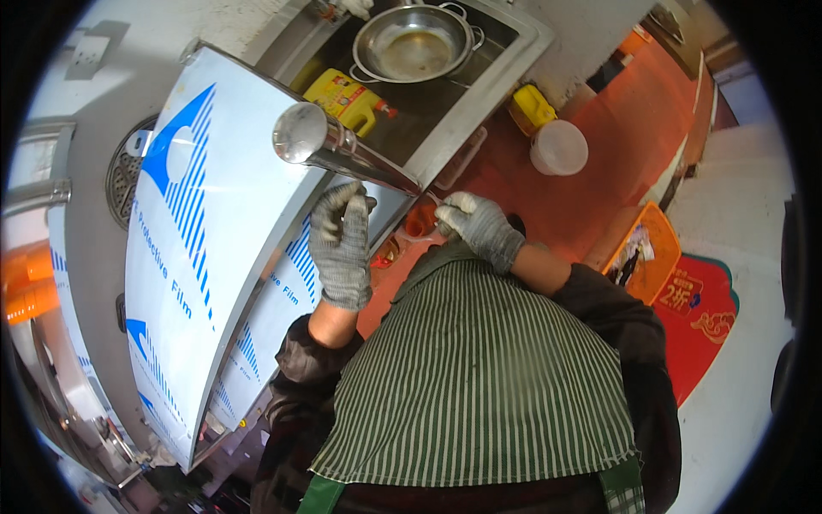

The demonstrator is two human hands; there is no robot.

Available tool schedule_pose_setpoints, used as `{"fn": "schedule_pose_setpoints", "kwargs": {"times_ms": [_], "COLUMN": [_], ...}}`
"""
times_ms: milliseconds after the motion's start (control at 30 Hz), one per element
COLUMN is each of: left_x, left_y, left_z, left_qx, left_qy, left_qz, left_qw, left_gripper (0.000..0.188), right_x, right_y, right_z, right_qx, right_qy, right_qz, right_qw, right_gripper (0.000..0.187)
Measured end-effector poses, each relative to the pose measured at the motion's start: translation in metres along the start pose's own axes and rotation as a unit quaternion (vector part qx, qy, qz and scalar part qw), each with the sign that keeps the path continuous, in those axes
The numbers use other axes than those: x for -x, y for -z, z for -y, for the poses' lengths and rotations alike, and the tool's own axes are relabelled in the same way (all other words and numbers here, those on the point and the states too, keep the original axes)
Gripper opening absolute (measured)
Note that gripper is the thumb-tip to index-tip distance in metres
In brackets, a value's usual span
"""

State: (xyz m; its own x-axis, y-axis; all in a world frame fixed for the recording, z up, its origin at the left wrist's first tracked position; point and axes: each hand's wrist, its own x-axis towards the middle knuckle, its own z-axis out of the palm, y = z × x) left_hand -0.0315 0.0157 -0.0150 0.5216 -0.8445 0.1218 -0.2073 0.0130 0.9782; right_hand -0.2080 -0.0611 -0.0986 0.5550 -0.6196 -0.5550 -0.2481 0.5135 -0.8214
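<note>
My left hand (342, 248), in a grey knitted glove, is raised beside the film-covered metal panel (231, 188). Its fingers are curled together close under a shiny steel post (364, 158); what they hold, if anything, I cannot make out. My right hand (484, 230), gloved the same way, is held in front of my striped apron (488, 377). Its fingers are bent in a pinch near the lower end of the post, and their contents are hidden. Below and between the hands, an orange-red container (419, 221) partly shows.
A steel sink (531, 43) ahead holds a two-handled metal pan (415, 51) and a yellow jug (342, 98). On the red floor stand a yellow container (533, 109) and a white tub (559, 148). An orange bin (655, 248) with litter is at right.
</note>
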Motion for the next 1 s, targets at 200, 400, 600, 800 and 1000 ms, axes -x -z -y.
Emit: {"fn": "schedule_pose_setpoints", "kwargs": {"times_ms": [200,400,600,800,1000], "left_x": [-0.016,-0.040,-0.022,-0.010,-0.017], "left_y": [-0.036,-0.042,-0.041,-0.041,-0.037], "left_z": [-0.023,-0.015,0.026,0.056,0.075], "left_qx": [-0.113,-0.044,-0.064,0.004,-0.054], "left_qy": [-0.076,0.013,-0.002,0.066,0.144], "left_qz": [-0.024,-0.022,0.010,-0.011,0.037], "left_qw": [0.990,0.999,0.998,0.998,0.987], "left_gripper": [0.039,0.034,0.031,0.038,0.037], "right_x": [0.000,-0.005,-0.056,-0.101,-0.115], "right_y": [0.006,0.018,0.036,0.024,0.015], "right_z": [0.011,0.014,-0.004,-0.042,-0.059], "right_qx": [0.008,0.048,0.209,0.267,0.114], "right_qy": [0.029,0.063,0.153,0.174,0.086], "right_qz": [0.036,0.055,0.017,-0.029,-0.057], "right_qw": [0.999,0.995,0.966,0.947,0.988], "right_gripper": [0.022,0.023,0.025,0.025,0.022]}}
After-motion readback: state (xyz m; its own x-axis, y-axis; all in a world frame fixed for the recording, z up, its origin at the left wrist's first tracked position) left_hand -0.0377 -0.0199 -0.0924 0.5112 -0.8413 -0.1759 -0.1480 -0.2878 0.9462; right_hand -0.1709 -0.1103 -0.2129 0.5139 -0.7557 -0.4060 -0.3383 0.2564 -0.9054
